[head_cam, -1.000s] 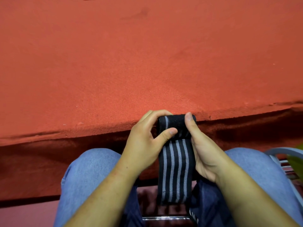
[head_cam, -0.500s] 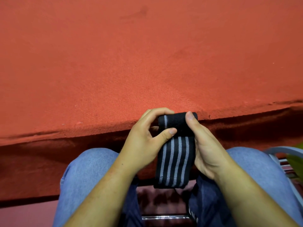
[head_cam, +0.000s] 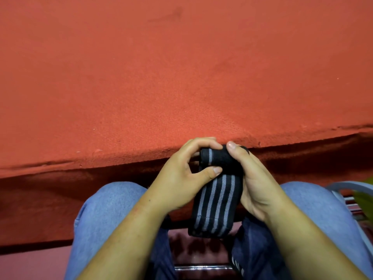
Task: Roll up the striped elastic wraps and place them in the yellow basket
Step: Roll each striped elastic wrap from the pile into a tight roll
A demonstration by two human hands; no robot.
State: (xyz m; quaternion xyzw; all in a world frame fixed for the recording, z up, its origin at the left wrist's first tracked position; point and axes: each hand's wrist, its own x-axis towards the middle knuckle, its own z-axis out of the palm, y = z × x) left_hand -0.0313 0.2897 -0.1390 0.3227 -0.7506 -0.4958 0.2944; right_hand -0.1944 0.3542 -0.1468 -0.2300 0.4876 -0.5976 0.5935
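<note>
Red cloth (head_cam: 181, 77) over the upper two thirds of the frame: felt-like, matt, finely napped, rougher and slightly pilled along the front edge. Striped elastic wrap (head_cam: 216, 207) at lower centre: woven stretch fabric, matt black with dull grey bands, ribbed lengthwise, stitched at the loose end. Jeans (head_cam: 105, 215) at lower left and lower right: blue denim, matt, soft-worn. Metal bar (head_cam: 201, 267) at bottom centre: chromed, glossy, bright highlights. Chair arm (head_cam: 343, 185) at the right edge: grey, smooth, plastic by the look. Floor (head_cam: 197, 251) at bottom centre: reddish, smooth, faintly reflective.

Black wrap (head_cam: 214, 207), grey stripes; red cloth (head_cam: 161, 77).
</note>
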